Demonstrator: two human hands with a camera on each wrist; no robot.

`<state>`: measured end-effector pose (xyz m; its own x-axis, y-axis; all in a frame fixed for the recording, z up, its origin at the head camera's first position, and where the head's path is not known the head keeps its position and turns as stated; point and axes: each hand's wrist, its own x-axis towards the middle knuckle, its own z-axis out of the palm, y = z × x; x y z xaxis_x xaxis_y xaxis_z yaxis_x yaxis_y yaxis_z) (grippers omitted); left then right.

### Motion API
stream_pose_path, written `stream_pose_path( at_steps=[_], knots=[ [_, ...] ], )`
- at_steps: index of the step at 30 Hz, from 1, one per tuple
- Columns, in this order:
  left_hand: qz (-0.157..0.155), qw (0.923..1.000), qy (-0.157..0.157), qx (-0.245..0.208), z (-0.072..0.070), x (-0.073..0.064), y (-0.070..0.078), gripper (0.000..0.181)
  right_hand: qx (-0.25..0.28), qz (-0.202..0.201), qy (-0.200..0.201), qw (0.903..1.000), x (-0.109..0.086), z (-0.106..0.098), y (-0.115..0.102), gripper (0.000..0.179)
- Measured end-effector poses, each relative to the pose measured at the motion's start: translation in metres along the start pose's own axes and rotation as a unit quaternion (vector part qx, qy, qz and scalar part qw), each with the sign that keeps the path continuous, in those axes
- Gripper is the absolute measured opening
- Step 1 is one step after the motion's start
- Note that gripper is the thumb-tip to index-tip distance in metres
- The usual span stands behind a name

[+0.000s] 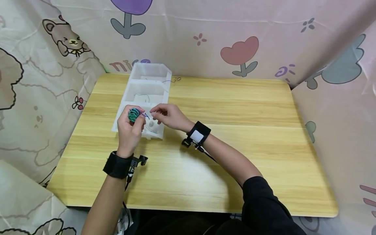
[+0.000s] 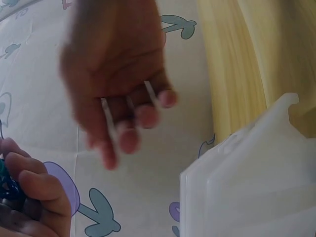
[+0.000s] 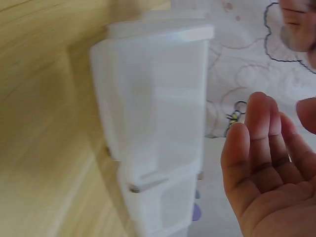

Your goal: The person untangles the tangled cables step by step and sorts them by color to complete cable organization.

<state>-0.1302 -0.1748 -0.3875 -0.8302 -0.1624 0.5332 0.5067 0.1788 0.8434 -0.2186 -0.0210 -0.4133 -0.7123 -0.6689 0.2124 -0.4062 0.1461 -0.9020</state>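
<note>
On cloth [image 1: 182, 32] behind counter [image 1: 220, 147]: lettering [image 1: 118, 66] "mi…", partly hidden by white box [image 1: 149, 82]. Clamping green coil [image 1: 133, 115] in left hand [image 1: 130, 128]; holding right hand [image 1: 173, 118] nearby, thumb and fingers apart.

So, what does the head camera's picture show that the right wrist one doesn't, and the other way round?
Only the head view shows the green wire coil in the left hand, thin wire inside the white plastic bin, and the black wristbands. Only the right wrist view shows the right hand from its palm side. Both share the bin, the wooden tabletop, the printed cloth and part of each hand.
</note>
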Motion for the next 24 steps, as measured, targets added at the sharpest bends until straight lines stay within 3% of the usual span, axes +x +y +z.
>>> stream_pose_path(
  at_steps=[7,12,17,24],
  knots=[
    [0.009,0.9999,-0.005,0.007,0.004,0.000,-0.001,0.013,0.077,-0.031,0.030,0.9961,-0.010,-0.007,-0.042,0.020],
    [0.006,0.9994,-0.017,0.031,0.005,-0.002,-0.002,0.014,0.090,-0.069,0.066,0.9913,-0.019,-0.008,-0.072,0.015],
    [-0.013,0.9986,-0.023,0.045,0.010,-0.002,0.008,0.019,0.086,-0.107,0.098,0.9857,-0.022,-0.008,-0.086,0.011],
    [-0.016,0.9964,-0.044,0.070,0.018,0.000,0.031,0.022,0.017,-0.162,0.112,0.9803,-0.026,-0.010,-0.094,0.007]
  ],
)
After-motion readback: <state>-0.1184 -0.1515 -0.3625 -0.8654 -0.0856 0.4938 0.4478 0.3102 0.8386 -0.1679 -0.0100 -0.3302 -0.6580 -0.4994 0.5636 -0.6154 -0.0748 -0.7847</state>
